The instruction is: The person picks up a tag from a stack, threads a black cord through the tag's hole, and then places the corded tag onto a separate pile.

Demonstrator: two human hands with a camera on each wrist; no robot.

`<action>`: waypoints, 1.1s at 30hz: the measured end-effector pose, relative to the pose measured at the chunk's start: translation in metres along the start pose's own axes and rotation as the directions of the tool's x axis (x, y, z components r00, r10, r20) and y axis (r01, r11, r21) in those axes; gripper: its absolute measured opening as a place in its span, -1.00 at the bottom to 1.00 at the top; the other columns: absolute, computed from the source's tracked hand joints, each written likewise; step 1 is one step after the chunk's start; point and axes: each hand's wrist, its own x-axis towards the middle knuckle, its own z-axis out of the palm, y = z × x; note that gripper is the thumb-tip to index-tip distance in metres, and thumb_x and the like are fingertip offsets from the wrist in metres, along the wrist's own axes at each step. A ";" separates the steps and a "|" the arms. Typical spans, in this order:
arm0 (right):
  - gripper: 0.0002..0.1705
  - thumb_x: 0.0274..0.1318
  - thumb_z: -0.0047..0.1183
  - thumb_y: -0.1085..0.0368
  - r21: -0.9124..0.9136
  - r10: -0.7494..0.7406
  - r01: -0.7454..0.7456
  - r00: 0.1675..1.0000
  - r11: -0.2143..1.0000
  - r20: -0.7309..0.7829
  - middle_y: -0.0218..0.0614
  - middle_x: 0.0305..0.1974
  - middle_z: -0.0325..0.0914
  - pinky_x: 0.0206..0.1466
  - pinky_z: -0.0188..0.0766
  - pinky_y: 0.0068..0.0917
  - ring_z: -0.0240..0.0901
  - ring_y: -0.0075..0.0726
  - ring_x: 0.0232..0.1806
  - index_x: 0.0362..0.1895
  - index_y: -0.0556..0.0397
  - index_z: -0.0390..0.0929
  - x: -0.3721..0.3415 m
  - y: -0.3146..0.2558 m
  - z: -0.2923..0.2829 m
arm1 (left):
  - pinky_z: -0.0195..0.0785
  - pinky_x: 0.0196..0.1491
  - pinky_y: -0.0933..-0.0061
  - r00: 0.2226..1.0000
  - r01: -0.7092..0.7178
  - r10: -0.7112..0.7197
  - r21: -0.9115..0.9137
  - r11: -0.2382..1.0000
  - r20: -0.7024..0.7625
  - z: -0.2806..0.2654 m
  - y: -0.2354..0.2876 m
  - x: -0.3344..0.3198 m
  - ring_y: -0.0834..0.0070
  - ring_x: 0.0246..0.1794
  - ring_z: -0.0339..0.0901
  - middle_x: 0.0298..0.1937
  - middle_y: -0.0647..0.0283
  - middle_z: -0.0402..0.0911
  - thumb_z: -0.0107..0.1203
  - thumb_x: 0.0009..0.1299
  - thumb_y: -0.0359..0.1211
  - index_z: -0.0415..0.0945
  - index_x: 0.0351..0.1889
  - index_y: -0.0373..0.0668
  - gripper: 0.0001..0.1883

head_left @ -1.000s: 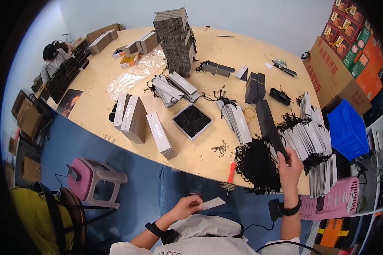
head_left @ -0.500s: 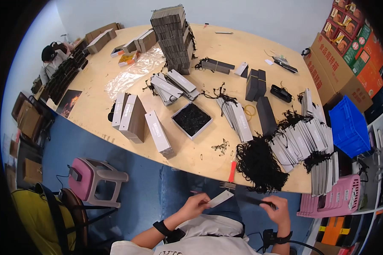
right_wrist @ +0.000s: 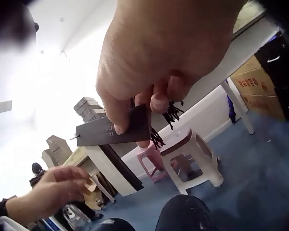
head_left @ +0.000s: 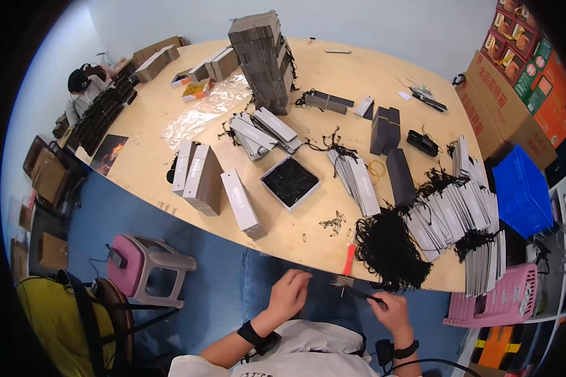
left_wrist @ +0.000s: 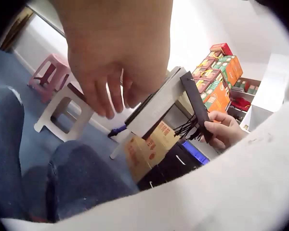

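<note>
My right hand [head_left: 393,311] pinches a flat black hang tag [right_wrist: 106,132] with small printing, at my lap in front of the table edge. In the head view the tag reaches left toward a row of thin metal prongs [head_left: 341,281] at the edge. My left hand [head_left: 289,294] hovers to the left of them, fingers loosely bent, with nothing visible in it. In the left wrist view its fingers [left_wrist: 113,94] hang apart from the right hand and the black tag [left_wrist: 196,103]. A red-handled tool [head_left: 349,259] lies by the prongs, near a heap of black cords [head_left: 390,251].
Corded pale tags [head_left: 446,213] fan out at the right. Stacks of pale tags [head_left: 239,201], a box [head_left: 292,182] of black pieces and a tall grey stack [head_left: 261,63] stand on the table. A pink stool [head_left: 129,264] is left; a blue crate [head_left: 522,191] is right.
My right hand brought the black tag from the right of the table down to my lap. The pale tag my left hand held is out of sight, and that hand moved slightly up.
</note>
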 end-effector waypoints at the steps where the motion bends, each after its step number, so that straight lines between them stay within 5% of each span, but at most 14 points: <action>1: -0.87 -0.03 0.35 0.34 0.010 -0.012 0.012 1.000 1.000 0.003 -0.30 -0.58 0.57 -0.60 0.32 -0.46 0.43 -0.33 -0.69 -0.42 0.06 0.63 0.003 0.002 0.004 | 0.44 -0.20 0.24 0.971 -0.128 0.158 0.164 0.978 -0.181 -0.007 -0.002 0.003 0.14 -0.26 0.56 -0.24 0.15 0.56 0.16 0.25 -0.57 0.55 -0.07 -0.19 -0.72; 3: -0.82 0.02 0.33 0.25 -0.090 -0.071 0.072 0.997 0.993 0.015 -0.28 -0.61 0.57 -0.58 0.39 -0.40 0.50 -0.20 -0.66 -0.47 0.03 0.61 0.006 0.003 0.012 | 0.39 -0.03 0.19 0.871 -0.198 0.324 0.340 0.919 -0.368 -0.028 0.001 0.011 0.12 -0.09 0.50 -0.11 0.13 0.54 0.21 0.21 -0.57 0.53 -0.02 -0.22 -0.66; 5: -0.78 0.04 0.31 0.20 -0.148 -0.130 0.135 0.991 0.980 0.041 -0.27 -0.61 0.57 -0.57 0.40 -0.38 0.52 -0.17 -0.65 -0.48 0.03 0.60 0.010 0.000 0.017 | 0.23 0.17 0.12 0.782 -0.113 0.361 0.454 0.884 -0.508 -0.049 0.008 0.029 0.03 0.16 0.35 0.12 -0.06 0.42 0.21 0.26 -0.51 0.47 0.11 -0.30 -0.58; 7: -0.74 0.07 0.30 0.15 -0.217 -0.180 0.189 0.982 0.958 0.063 -0.27 -0.61 0.57 -0.57 0.41 -0.36 0.53 -0.14 -0.63 -0.50 0.03 0.60 0.014 -0.004 0.019 | 0.10 0.31 0.08 0.805 0.036 0.287 0.525 0.850 -0.520 -0.069 0.017 0.047 0.00 0.33 0.24 0.38 -0.12 0.22 0.17 0.33 -0.44 0.39 0.29 -0.26 -0.47; 10: -0.74 0.05 0.31 0.13 -0.355 -0.150 0.204 0.973 0.912 0.174 -0.19 -0.59 0.58 -0.53 0.43 -0.28 0.54 -0.08 -0.59 -0.38 0.06 0.64 0.017 -0.011 0.020 | 0.03 0.37 0.07 0.841 0.127 0.190 0.527 0.840 -0.506 -0.081 0.017 0.067 -0.03 0.44 0.15 0.47 -0.06 0.18 0.10 0.40 -0.40 0.40 0.34 -0.18 -0.49; 16: -0.76 0.08 0.28 0.17 -0.234 -0.228 0.278 0.948 0.932 0.221 -0.20 -0.53 0.63 -0.46 0.49 -0.33 0.59 -0.10 -0.53 -0.31 0.09 0.67 0.025 -0.036 -0.011 | 0.03 0.38 0.11 0.839 0.158 0.162 0.516 0.842 -0.520 -0.088 0.015 0.072 0.07 0.42 0.26 0.28 0.11 0.51 0.09 0.44 -0.38 0.61 0.13 -0.10 -0.69; 18: -0.80 0.11 0.25 0.20 -0.166 -0.392 0.394 0.919 0.904 0.046 -0.25 -0.58 0.58 -0.49 0.47 -0.39 0.57 -0.21 -0.57 -0.38 0.08 0.66 0.041 -0.046 -0.028 | 0.05 0.37 0.13 0.828 0.166 0.149 0.490 0.856 -0.540 -0.091 0.015 0.073 0.10 0.39 0.31 0.22 0.13 0.56 0.10 0.45 -0.37 0.62 0.11 -0.10 -0.71; 20: -0.91 0.10 0.21 0.32 -0.269 -0.360 0.350 0.933 0.897 0.014 -0.25 -0.49 0.63 -0.47 0.46 -0.36 0.55 -0.18 -0.54 -0.40 0.06 0.65 0.064 -0.056 -0.055 | 0.09 0.32 0.17 0.800 0.189 0.147 0.476 0.859 -0.582 -0.093 0.018 0.075 0.16 0.32 0.41 0.11 0.16 0.65 0.10 0.45 -0.36 0.65 0.05 -0.11 -0.75; 21: -0.93 0.13 0.16 0.35 -0.218 -0.325 0.291 0.935 0.932 -0.142 -0.21 -0.46 0.63 -0.42 0.48 -0.30 0.56 -0.10 -0.50 -0.37 0.06 0.65 0.079 -0.061 -0.060 | 0.09 0.32 0.17 0.799 0.186 0.149 0.476 0.859 -0.582 -0.094 0.019 0.075 0.16 0.32 0.41 0.11 0.16 0.65 0.10 0.45 -0.36 0.65 0.05 -0.11 -0.75; 24: -0.84 0.23 0.09 0.24 -0.370 -0.060 -0.022 0.976 0.929 -0.209 -0.17 -0.33 0.65 -0.22 0.47 -0.17 0.58 0.04 -0.29 -0.24 0.05 0.62 0.124 -0.064 -0.083 | 0.14 0.29 0.19 0.786 0.201 0.127 0.445 0.873 -0.605 -0.096 0.019 0.075 0.14 0.28 0.44 0.06 0.16 0.67 0.11 0.45 -0.38 0.65 0.03 -0.12 -0.76; 27: -0.65 0.27 0.06 0.08 -0.465 -0.141 -0.001 0.952 0.885 -0.271 -0.07 -0.29 0.62 -0.22 0.47 -0.10 0.57 0.12 -0.22 -0.15 0.14 0.56 0.172 -0.041 -0.082 | 0.14 0.23 0.26 0.733 0.198 0.091 0.339 0.920 -0.674 -0.099 0.014 0.073 0.23 0.20 0.51 0.01 0.19 0.70 0.16 0.41 -0.37 0.67 0.00 -0.10 -0.77; 29: -0.53 0.25 0.08 -0.03 -0.639 -0.084 -0.135 0.950 0.757 -0.301 -0.02 -0.28 0.62 -0.24 0.48 -0.06 0.58 0.14 -0.21 -0.16 0.19 0.55 0.194 -0.035 -0.075 | 0.21 0.19 0.29 0.708 0.153 -0.035 0.105 0.983 -0.706 -0.100 0.015 0.072 0.24 0.13 0.56 -0.01 0.15 0.70 0.17 0.42 -0.34 0.68 -0.03 -0.14 -0.78; 33: -0.45 0.17 0.12 -0.15 -0.673 0.007 -0.198 0.961 0.712 -0.276 -0.04 -0.41 0.63 -0.31 0.50 -0.01 0.60 0.14 -0.35 -0.40 0.17 0.61 0.217 -0.023 -0.065 | 0.33 0.11 0.33 0.687 0.152 -0.195 -0.123 0.981 -0.700 -0.101 0.012 0.072 0.33 -0.02 0.63 -0.08 0.09 0.71 0.23 0.40 -0.33 0.70 -0.05 -0.19 -0.78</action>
